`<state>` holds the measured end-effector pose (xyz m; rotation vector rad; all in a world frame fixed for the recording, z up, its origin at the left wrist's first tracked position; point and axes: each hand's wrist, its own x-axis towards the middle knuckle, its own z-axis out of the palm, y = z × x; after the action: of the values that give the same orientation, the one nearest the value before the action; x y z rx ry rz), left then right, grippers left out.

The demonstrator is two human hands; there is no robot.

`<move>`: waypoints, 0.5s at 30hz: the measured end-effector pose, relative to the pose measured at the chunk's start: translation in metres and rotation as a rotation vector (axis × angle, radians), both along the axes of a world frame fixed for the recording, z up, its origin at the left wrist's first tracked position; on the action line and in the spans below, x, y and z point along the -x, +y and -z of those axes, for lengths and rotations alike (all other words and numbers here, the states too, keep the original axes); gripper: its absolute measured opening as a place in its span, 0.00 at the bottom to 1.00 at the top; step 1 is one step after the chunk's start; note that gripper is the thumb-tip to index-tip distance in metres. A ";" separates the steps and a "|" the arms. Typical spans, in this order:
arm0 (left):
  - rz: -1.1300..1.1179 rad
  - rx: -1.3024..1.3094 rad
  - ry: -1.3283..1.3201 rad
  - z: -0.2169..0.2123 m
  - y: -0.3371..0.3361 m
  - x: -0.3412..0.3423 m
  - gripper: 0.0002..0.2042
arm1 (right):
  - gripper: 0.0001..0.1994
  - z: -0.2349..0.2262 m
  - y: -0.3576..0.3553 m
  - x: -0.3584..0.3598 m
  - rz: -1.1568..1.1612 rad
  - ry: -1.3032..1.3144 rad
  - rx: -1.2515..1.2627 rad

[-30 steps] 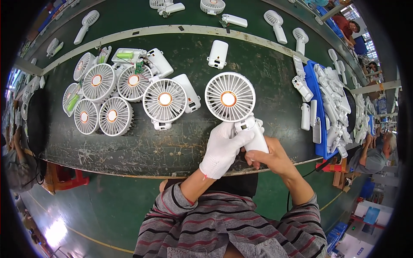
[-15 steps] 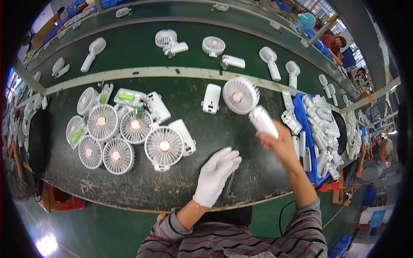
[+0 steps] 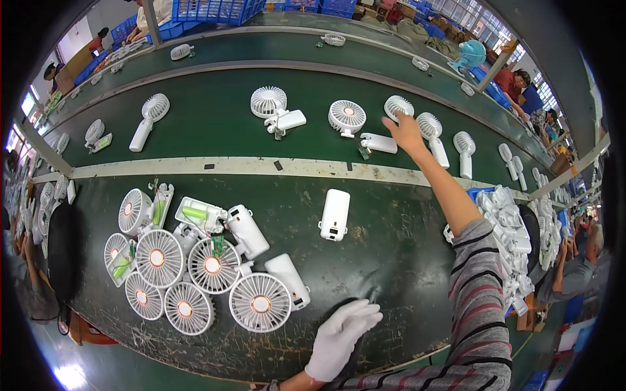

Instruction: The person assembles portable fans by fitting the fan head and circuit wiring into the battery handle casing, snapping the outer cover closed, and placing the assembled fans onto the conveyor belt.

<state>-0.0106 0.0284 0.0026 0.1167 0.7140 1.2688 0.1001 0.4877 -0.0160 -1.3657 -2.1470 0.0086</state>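
Note:
My bare right hand [image 3: 408, 133] reaches out over the green conveyor belt. Its fingers are around a white handheld fan [image 3: 398, 105]; the fan's round head shows above them, while the handle is hidden under the hand. My left hand [image 3: 344, 337], in a white glove, rests near the bench's front edge with its fingers stretched out and nothing in it. To its left lie several white fan heads [image 3: 261, 304] with copper-coloured centres, some with open handles showing green cells and circuit boards. A white handle casing [image 3: 335, 214] lies alone at mid-bench.
More fans [image 3: 151, 117] lie along the belt, behind a pale rail [image 3: 261, 165]. At the right, white parts [image 3: 505, 225] are heaped in a blue bin [image 3: 479, 191]. A black rounded object [image 3: 63, 260] stands at the left. Other people work beyond the far belt and at both sides.
My right hand has carried the fan from above the bench out onto the belt. The view has shifted, so the bench appears lower. My gloved left hand stays near the front edge.

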 end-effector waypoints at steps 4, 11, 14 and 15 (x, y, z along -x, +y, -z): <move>0.021 0.018 0.009 0.000 0.000 -0.001 0.18 | 0.35 -0.006 0.014 0.070 -0.067 0.241 0.506; 0.019 -0.084 0.010 0.016 -0.007 0.005 0.17 | 0.25 -0.038 -0.040 0.096 -0.354 0.248 0.749; 0.017 -0.138 -0.024 0.012 -0.008 0.001 0.17 | 0.30 -0.063 -0.067 0.050 -0.325 0.288 0.519; 0.007 -0.135 -0.056 0.011 -0.010 -0.001 0.16 | 0.27 -0.062 -0.072 0.031 -0.254 0.283 0.289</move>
<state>-0.0096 0.0188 -0.0079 0.1926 0.5791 1.3084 0.0686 0.4153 0.0462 -1.1495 -2.1143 0.5962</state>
